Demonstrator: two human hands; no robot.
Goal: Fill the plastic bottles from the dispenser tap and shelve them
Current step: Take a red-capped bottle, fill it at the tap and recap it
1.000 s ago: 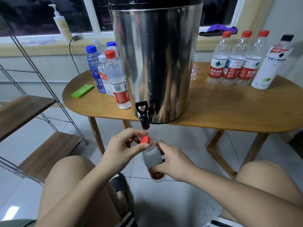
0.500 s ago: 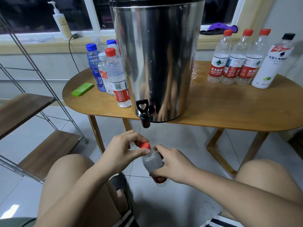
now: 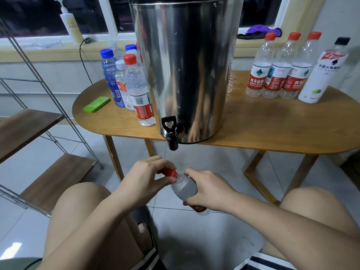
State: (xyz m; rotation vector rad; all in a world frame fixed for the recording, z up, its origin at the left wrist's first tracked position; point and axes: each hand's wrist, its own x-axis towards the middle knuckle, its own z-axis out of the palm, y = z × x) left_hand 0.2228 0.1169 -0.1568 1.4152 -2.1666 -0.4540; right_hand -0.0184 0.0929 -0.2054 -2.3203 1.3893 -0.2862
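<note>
Under the tap (image 3: 171, 133) of the dispenser (image 3: 187, 71) there is open air down to the bottle (image 3: 184, 189), with the left hand (image 3: 144, 180) on its cap (image 3: 171, 173) and the right hand (image 3: 208, 190) round its body. Left of the dispenser a cluster of bottles (image 3: 134, 84) crowds the table (image 3: 263, 129); right of it is open tabletop, then a row of four bottles (image 3: 280, 75).

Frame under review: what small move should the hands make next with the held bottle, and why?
Probably twist the red cap with the left hand: its fingers pinch the cap while the right hand grips the tilted bottle below the tap. Loosening or tightening cannot be told.
</note>
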